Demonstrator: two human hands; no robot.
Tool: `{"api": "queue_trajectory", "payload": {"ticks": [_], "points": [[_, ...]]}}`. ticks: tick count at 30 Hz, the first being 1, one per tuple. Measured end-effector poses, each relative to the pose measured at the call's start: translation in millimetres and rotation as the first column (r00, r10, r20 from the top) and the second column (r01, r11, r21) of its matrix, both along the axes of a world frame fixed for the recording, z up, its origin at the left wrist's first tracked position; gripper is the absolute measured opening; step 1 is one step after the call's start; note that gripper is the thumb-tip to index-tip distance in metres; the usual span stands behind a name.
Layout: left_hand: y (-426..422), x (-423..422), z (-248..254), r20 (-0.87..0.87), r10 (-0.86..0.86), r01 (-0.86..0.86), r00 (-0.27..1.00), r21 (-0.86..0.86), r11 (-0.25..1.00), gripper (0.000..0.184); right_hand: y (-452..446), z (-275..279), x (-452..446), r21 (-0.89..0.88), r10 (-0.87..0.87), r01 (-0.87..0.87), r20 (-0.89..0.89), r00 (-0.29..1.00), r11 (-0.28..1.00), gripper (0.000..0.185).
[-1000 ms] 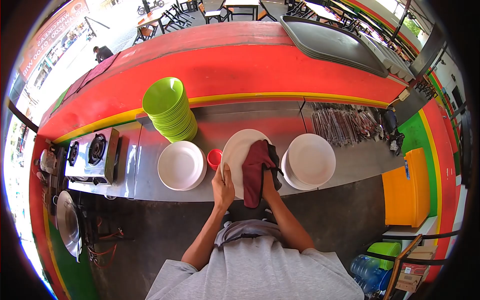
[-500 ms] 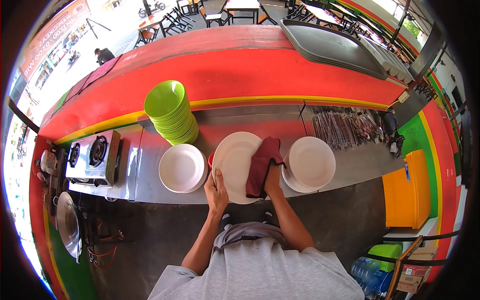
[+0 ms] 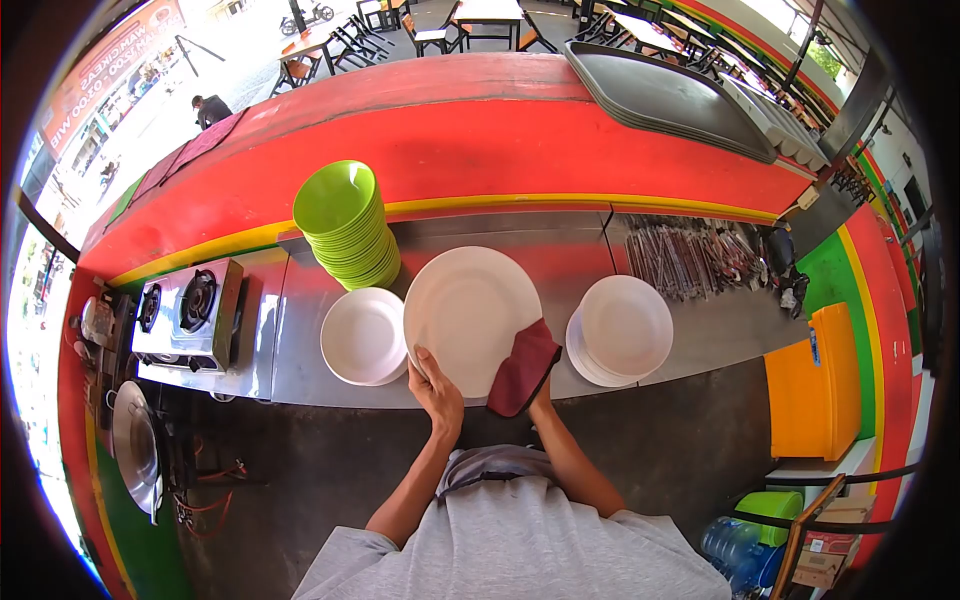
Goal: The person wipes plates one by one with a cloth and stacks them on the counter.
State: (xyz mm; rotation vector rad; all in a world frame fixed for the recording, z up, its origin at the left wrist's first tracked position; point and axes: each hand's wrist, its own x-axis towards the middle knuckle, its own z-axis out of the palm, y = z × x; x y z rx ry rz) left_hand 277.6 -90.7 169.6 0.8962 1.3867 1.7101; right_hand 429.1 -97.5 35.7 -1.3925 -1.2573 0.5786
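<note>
A white plate (image 3: 468, 310) is held up over the steel counter, its face toward me. My left hand (image 3: 437, 392) grips its lower left rim, thumb on the face and fingers behind. On the lower right rim lies a maroon cloth (image 3: 524, 370), with my right hand (image 3: 541, 398) closed under it; the cloth hides most of those fingers. To the left stands a stack of white plates (image 3: 364, 337), and to the right another white stack (image 3: 626, 325). Behind the left stack rises a tall pile of green bowls (image 3: 345, 222).
A two-burner gas stove (image 3: 189, 312) sits at the left end of the steel counter (image 3: 440, 228). Wrapped cutlery (image 3: 692, 258) lies at the right. Black trays (image 3: 670, 95) rest on the red ledge (image 3: 470, 140). A yellow bin (image 3: 815, 385) and a wok (image 3: 138, 440) flank the floor space.
The plate has tilted to face me more fully and shifted slightly up. The cloth has slid from the plate's right face down to its lower right rim along with my right hand.
</note>
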Motion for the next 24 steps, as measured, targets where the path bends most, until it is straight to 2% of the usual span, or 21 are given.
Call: {"api": "queue_trajectory", "payload": {"ticks": [2, 5, 7, 8, 10, 11, 12, 14, 15, 16, 18, 20, 21, 22, 24], "points": [[-1, 1, -1, 0.049, -0.041, 0.042, 0.998, -0.009, 0.999, 0.052, -2, -5, -2, -0.055, -0.032, 0.027, -0.082, 0.996, 0.998, 0.041], [0, 0, 2, 0.044, -0.102, 0.102, 0.994, 0.012, 0.995, 0.05, -2, -4, 3, -0.01, -0.059, 0.058, -0.125, 0.99, 0.998, 0.041], [4, -4, 10, 0.037, -0.122, 0.12, 0.992, 0.037, 0.992, 0.042, -3, 3, 9, -0.024, -0.045, 0.04, -0.253, 0.966, 0.999, 0.041], [6, -7, 13, 0.034, -0.132, 0.13, 0.991, 0.049, 0.99, 0.039, -5, 6, 13, -0.074, -0.034, 0.006, -0.379, 0.925, 0.997, 0.041], [17, -34, 0, 0.038, -0.268, 0.27, 0.963, -0.037, 0.962, 0.036, -2, -7, 26, -0.088, 0.004, -0.06, -0.53, 0.848, 0.994, 0.039], [21, -47, -4, 0.044, -0.336, 0.339, 0.941, -0.081, 0.937, 0.034, 5, -38, 39, -0.058, 0.038, -0.084, -0.559, 0.829, 0.995, 0.038], [23, -52, 8, 0.226, -0.354, 0.39, 0.908, -0.14, 0.91, 0.036, 5, -45, 51, -0.048, 0.075, -0.131, -0.605, 0.793, 0.99, 0.038], [38, -78, 4, 0.155, -0.509, 0.53, 0.847, -0.172, 0.83, 0.041, 3, -40, 71, -0.046, 0.143, -0.248, -0.709, 0.69, 0.968, 0.036], [44, -84, 4, 0.121, -0.579, 0.592, 0.806, -0.192, 0.783, 0.044, 2, -34, 74, -0.058, 0.158, -0.273, -0.694, 0.702, 0.96, 0.034], [41, -70, 31, 0.249, -0.533, 0.574, 0.809, -0.139, 0.807, 0.048, 2, -29, 76, -0.071, 0.174, -0.299, -0.678, 0.714, 0.952, 0.033], [44, -67, 24, 0.084, -0.57, 0.574, 0.817, -0.194, 0.795, 0.051, 4, -16, 73, -0.091, 0.183, -0.242, -0.422, 0.888, 0.966, 0.03], [49, -65, 11, -0.014, -0.558, 0.539, 0.83, -0.235, 0.808, 0.052, 9, 17, 66, -0.059, 0.155, -0.156, -0.023, 0.988, 0.986, 0.03], [50, -64, 3, -0.03, -0.53, 0.507, 0.848, -0.249, 0.825, 0.052, 9, 44, 56, -0.021, 0.122, -0.12, 0.207, 0.971, 0.992, 0.03], [50, -63, -2, -0.046, -0.503, 0.475, 0.863, -0.262, 0.84, 0.053, 5, 78, 36, 0.053, 0.003, -0.012, 0.154, 0.988, 0.999, 0.026], [46, -54, 5, -0.044, -0.455, 0.432, 0.89, -0.244, 0.868, 0.05, 6, 66, 35, -0.077, 0.043, -0.016, 0.368, 0.929, 0.997, 0.022]]}}
